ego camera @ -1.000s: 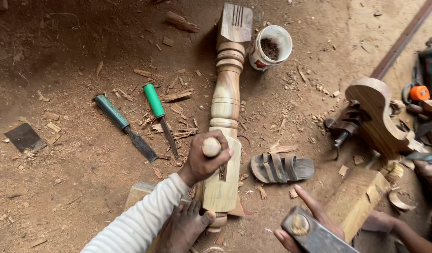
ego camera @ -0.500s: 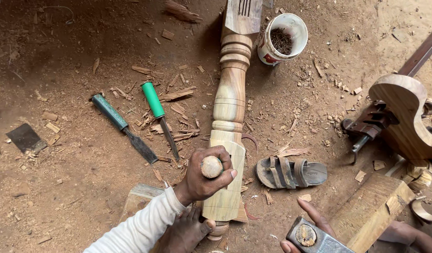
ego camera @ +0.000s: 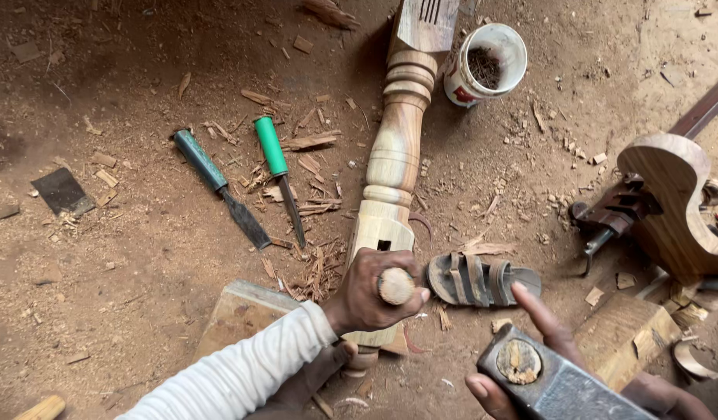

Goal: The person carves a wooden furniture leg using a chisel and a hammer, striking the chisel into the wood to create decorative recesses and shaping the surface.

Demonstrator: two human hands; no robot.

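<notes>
My left hand (ego camera: 366, 295) is closed around the round wooden handle of a chisel (ego camera: 395, 285), held upright over the square near end of a turned wooden leg (ego camera: 394, 155) that lies on the dirt floor. A small mortise (ego camera: 383, 244) shows in the leg just beyond my fingers. My right hand (ego camera: 542, 327) grips a hammer with a heavy dark metal head (ego camera: 545, 381), low at the right and apart from the chisel. The chisel's blade is hidden by my hand. A foot (ego camera: 312, 377) rests under my left sleeve by the leg's end.
Two green-handled chisels (ego camera: 211, 183) (ego camera: 279, 171) lie among wood chips on the left. A white can of nails (ego camera: 483, 66) stands beside the leg's far end. There is a sandal (ego camera: 483, 280), a curved wooden piece in a clamp (ego camera: 674, 202), and wood blocks (ego camera: 238, 311) (ego camera: 627, 330).
My left hand with the chisel has slid slightly toward the near end of the leg. The hammer stays low at the right, shifted a little rightward. The view has tilted.
</notes>
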